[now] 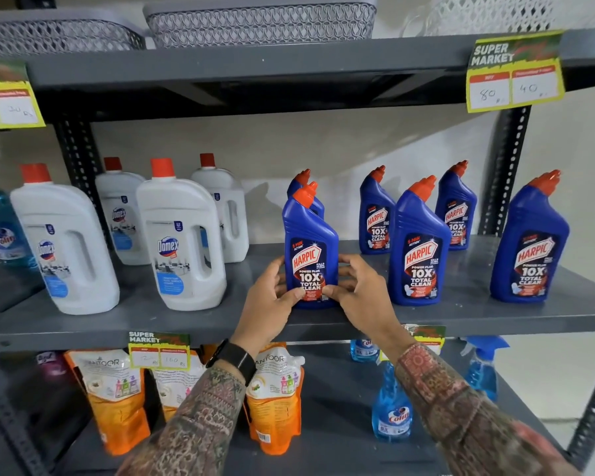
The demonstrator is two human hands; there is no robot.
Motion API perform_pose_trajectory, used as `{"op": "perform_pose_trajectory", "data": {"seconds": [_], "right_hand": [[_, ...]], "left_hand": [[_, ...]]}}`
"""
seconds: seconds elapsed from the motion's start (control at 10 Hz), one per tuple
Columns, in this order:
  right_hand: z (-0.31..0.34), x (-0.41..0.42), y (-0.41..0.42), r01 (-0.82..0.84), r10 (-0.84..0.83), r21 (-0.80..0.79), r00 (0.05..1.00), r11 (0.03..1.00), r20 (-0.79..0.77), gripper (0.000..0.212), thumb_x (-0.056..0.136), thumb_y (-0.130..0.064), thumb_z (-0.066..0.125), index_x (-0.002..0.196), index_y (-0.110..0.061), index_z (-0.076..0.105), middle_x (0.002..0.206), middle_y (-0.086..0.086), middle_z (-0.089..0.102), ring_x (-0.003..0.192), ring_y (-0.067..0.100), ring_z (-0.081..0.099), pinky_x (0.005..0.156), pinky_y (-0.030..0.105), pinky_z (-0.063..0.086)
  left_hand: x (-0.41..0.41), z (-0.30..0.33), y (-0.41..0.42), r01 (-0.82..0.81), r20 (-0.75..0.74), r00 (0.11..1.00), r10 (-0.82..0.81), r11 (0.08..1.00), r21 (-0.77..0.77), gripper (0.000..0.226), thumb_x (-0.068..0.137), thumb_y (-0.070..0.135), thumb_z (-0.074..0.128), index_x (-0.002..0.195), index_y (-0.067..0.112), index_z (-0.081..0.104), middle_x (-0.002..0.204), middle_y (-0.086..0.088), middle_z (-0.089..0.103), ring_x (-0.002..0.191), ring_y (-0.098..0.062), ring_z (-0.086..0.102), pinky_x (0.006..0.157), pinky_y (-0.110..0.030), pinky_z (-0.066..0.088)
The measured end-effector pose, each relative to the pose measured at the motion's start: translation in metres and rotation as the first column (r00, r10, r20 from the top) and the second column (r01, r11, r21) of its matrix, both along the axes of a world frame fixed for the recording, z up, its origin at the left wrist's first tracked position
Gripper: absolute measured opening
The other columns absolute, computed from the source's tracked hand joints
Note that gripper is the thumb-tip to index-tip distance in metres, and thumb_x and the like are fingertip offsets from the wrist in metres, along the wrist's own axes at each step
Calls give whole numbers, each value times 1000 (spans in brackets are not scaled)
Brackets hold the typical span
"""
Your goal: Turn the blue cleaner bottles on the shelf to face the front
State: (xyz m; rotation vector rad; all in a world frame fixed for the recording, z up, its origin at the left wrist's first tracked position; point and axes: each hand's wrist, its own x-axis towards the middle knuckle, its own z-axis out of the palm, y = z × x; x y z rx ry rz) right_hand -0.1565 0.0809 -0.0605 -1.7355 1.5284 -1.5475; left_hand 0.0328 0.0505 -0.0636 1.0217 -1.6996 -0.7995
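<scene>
The gray shelf (186,324) holds six blue bottles, and the front left one (310,249) sits between both hands near the edge. The left hand (272,304) and right hand (361,297) each cup a lower side, thumbs on the label, probably to twist it square (label already faces out). The one behind it (318,204) looks mostly hidden.

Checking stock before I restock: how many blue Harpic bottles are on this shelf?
6: one held in both hands, one mostly hidden behind it, two front right, two back. More may be hidden.
</scene>
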Motion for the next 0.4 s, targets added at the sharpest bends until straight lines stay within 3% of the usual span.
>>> {"op": "perform_pose_trajectory", "data": {"seconds": [0.1,0.2,0.3,0.4], "right_hand": [[-1,1,2,5,-5,-9,1000,1000,6,59,84,-16,84,136,-22,55,107,-16,66,95,0,69,68,12,56],[1,2,7,-10,10,0,1000,1000,3,62,85,-17,83,139,-21,53,121,-4,70,104,8,71,81,23,61],[7,1,21,-81,81,18,997,997,-2,70,87,-17,81,147,-19,46,133,0,67,114,11,67,96,36,60],[16,-8,47,-41,37,-55,997,998,-75,71,90,-23,78,152,-25,42,137,-8,63,117,1,58,98,26,53]], "left_hand": [[0,-1,1,-4,7,1000,4,1000,-1,65,96,19,73,152,24,42,131,8,64,110,2,64,70,-3,53],[-1,2,6,-20,23,1000,20,1000,1,66,96,17,73,154,24,41,137,4,65,111,2,65,77,-9,57],[-1,6,18,-11,-33,999,12,999,38,77,98,17,71,161,28,29,147,-3,59,118,-5,64,93,-23,56],[2,16,41,-138,-65,989,136,990,-36,80,101,24,66,165,32,18,160,-4,48,137,-14,54,101,-26,48]]}}
